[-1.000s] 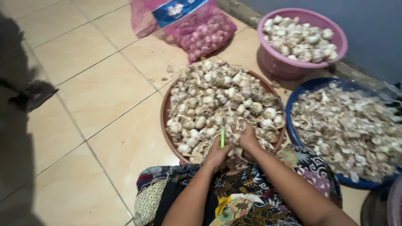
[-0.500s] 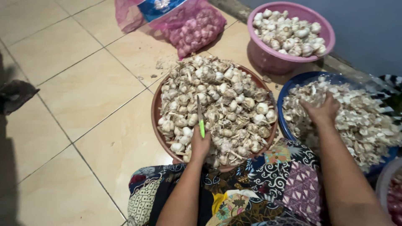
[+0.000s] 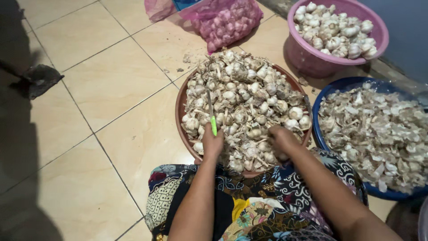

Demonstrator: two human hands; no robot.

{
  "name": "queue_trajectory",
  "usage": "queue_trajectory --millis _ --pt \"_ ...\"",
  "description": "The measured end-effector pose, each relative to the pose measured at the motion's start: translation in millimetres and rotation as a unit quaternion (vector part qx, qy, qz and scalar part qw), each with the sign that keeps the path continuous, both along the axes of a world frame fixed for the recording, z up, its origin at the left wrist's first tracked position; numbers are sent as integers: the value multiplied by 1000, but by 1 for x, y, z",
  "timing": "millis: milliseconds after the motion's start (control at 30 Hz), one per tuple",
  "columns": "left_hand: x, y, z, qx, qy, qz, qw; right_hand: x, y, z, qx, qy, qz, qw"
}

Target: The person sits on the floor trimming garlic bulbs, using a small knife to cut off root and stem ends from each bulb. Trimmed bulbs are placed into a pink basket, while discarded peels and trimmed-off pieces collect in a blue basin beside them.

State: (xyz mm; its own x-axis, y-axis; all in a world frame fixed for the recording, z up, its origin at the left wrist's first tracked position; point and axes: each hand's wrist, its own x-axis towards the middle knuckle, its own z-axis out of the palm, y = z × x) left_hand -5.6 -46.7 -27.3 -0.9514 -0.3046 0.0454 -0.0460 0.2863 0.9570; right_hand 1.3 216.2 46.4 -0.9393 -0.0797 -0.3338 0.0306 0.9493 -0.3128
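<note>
Hands are working at the near rim of a wide brown basin (image 3: 183,96) heaped with whole garlic bulbs (image 3: 243,96), seen from above over the person's patterned skirt (image 3: 249,209). The left hand (image 3: 212,143) is closing around the green handle of a small knife (image 3: 211,113), its thin blade pointing away from the hand across the bulbs. The right hand (image 3: 281,139), just beside it to the right, is pressing down into the heap with fingers curled; whether it is gripping a bulb I cannot tell, because the fingertips are sinking among the bulbs.

To do this step well, judging from the layout, the right hand is best taking one bulb cleanly from the near edge and lifting it clear of the heap, while the left hand is keeping the blade pointing away from the right fingers.

Further right of the right hand, a blue basin (image 3: 323,96) is holding dry papery trimmings, and its far edge is running out of the picture. Beyond it, a pink tub (image 3: 312,62) is holding cleaner bulbs. Beyond the brown basin, a pink mesh sack of garlic (image 3: 227,20) is lying on the tiled floor (image 3: 98,89). A dark object (image 3: 38,80) far to the left is too shadowed to identify.
</note>
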Motion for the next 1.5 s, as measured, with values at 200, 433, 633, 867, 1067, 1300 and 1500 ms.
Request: queue_trajectory --millis 200,433,633,867,1067,1300,1500 --pt "-3 -1 5 31 -19 3 999 -2 -30 16 -65 59 -48 995" --pt "-2 -6 4 7 10 14 1000 25 -100 -21 79 201 287 933" --pt "-5 -7 5 24 -4 21 999 1 -85 -48 -44 197 305 931" --pt "-3 -3 8 35 -47 -11 998 2 -85 -16 -332 97 -29 938" --pt "2 1 5 26 -23 -52 998 -4 -42 19 -541 -122 -209 806" --pt "10 27 2 227 -107 -223 942 9 -24 13 -639 -180 -156 732" --pt "17 21 9 141 -103 -164 971 17 -40 31 -633 -119 -189 741"
